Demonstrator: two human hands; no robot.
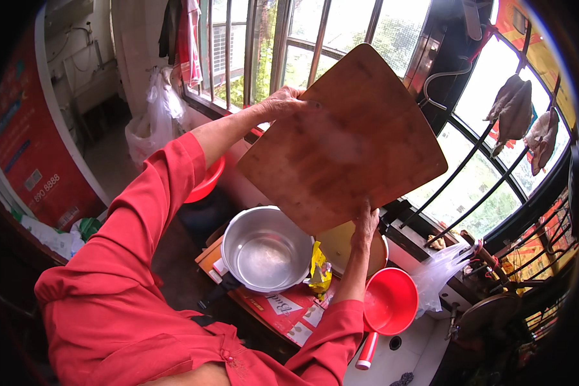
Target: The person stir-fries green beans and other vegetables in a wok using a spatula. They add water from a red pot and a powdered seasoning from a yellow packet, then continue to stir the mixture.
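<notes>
A large wooden cutting board (347, 140) with rounded corners is held up before me, tilted in front of the barred window. My left hand (289, 102) grips its left edge, thumb on the near face. At the lower right edge my right hand (365, 224) holds it too, fingers partly hidden. Beneath the board stands an aluminium pot (268, 251) with a black handle, seemingly with nothing in it. A yellow packet (320, 272) lies beside the pot. Behind my right wrist is a round pale basin or lid (335, 243), partly covered by the board.
A red plastic dipper (391, 301) rests over the white sink (424, 352), near a tap (452, 321). Red printed cardboard (275, 309) lies under the pot. Plastic bags (149, 130) hang at left by a red basin (207, 183). Dried pieces (511, 108) hang at the right window.
</notes>
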